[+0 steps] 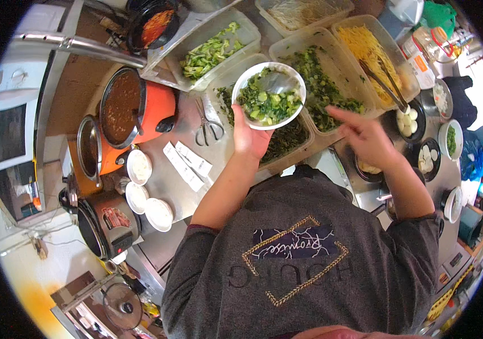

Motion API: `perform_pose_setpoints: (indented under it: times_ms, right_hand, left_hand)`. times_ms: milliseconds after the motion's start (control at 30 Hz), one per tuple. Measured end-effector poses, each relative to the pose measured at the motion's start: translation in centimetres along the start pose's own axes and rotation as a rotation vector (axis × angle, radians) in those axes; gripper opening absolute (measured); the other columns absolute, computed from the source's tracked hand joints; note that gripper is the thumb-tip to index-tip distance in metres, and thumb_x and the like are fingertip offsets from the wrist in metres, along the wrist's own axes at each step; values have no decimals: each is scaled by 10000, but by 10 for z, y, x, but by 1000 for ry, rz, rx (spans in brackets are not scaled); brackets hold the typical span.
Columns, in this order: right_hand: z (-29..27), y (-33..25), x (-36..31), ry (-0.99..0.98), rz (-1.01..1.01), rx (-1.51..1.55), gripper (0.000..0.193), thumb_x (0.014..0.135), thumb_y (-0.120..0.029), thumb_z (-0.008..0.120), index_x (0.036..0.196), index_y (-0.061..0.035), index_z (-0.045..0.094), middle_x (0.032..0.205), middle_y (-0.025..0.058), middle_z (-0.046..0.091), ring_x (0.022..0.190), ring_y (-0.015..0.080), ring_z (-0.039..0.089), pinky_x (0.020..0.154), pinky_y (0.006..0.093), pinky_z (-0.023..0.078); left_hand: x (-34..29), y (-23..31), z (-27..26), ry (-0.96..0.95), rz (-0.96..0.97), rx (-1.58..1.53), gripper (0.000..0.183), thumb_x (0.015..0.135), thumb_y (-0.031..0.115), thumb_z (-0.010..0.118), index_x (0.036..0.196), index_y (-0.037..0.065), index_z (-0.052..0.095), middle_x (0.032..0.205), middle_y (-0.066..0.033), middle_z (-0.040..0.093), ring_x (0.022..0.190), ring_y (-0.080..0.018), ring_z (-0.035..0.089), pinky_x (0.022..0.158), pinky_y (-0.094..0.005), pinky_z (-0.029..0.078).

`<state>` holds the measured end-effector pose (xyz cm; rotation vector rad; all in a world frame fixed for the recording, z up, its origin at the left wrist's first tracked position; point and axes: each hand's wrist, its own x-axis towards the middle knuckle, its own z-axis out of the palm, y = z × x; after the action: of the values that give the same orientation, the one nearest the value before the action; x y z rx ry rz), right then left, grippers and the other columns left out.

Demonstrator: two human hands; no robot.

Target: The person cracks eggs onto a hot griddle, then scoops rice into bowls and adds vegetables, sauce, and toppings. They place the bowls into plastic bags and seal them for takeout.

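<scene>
My left hand [249, 138] is closed around the near left side of a white bowl [301, 85], tilted a little toward me. Chopped green vegetables [269, 101] fill it, and a shiny, see-through-looking patch lies at its far side; I cannot make out what that is. Over the near right corner of a clear tub of chopped greens [319, 68] reaches my right hand [368, 135], slightly blurred, index finger stretched out, nothing visible in it. Beneath the bowl, dark leafy greens [280, 141] sit in another tub, partly hidden.
Tongs [385, 87] rest on a tub of yellow strips [360, 42]. Peeled eggs [407, 122] lie in a dark bowl at right. Scissors [207, 131] and paper slips [187, 164] lie on the counter. A red-orange pot [159, 104] of brown sauce and several white tubs [159, 214] stand left.
</scene>
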<state>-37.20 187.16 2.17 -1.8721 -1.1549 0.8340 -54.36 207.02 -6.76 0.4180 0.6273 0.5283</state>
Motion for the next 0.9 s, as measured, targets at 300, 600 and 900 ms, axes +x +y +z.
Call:
perform_pose_setpoints:
  times_ms: [300,600,900]
  right_hand:
    - [22,58,72,141,155,-952,485,903,-318,570,1363,-219,455,1272,111,462,1165,321,444,982,388,378]
    - [220,-148,206,-537,191,594,688,890,-443,582,1443,-175,274,1422,107,357,1215,281,451,986,434,399]
    - [279,-285,286,-407,-331,-1003,406,877,-160,539,1256,-28,475,1040,232,621,978,386,591,830,454,468]
  left_hand:
    - [-63,25,-56,8,199,-111,690,943,589,289,1435,106,253,1452,-109,336,1325,-278,339,1091,-449,283]
    - [-200,104,-170,306,333,-184,712,926,594,349,1432,102,252,1434,-124,349,1312,-294,355,1062,-471,323]
    - [-252,170,-253,364,536,-195,677,935,563,373,1434,120,256,1443,-96,335,1318,-276,343,1082,-449,291]
